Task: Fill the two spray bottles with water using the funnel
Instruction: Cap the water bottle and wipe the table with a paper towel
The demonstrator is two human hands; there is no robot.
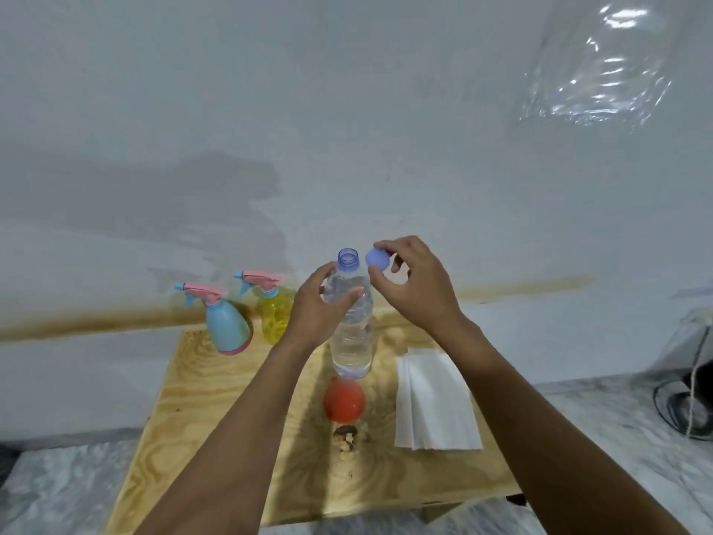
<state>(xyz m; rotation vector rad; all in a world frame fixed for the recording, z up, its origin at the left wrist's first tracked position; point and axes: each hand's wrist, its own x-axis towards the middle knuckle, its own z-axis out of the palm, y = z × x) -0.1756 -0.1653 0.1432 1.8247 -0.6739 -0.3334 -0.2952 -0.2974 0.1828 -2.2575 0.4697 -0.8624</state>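
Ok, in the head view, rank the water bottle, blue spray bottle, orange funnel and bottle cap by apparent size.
1. water bottle
2. blue spray bottle
3. orange funnel, though nearer the camera
4. bottle cap

Only two arms and two hands of this person are in sight, all of it uncovered. The left hand (312, 310), just left of the water bottle (351, 341), is bare, with slim fingers and a short, pale thumbnail. Its forearm, below and left of the bottle, is bare along the whole stretch in view, lean at the wrist and broader toward the elbow. The right hand (416, 287), just right of the bottle's neck, is bare as well, its knuckles showing as low ridges. Its forearm, below and right of the bottle, is likewise bare. Any sleeve lies outside the view.
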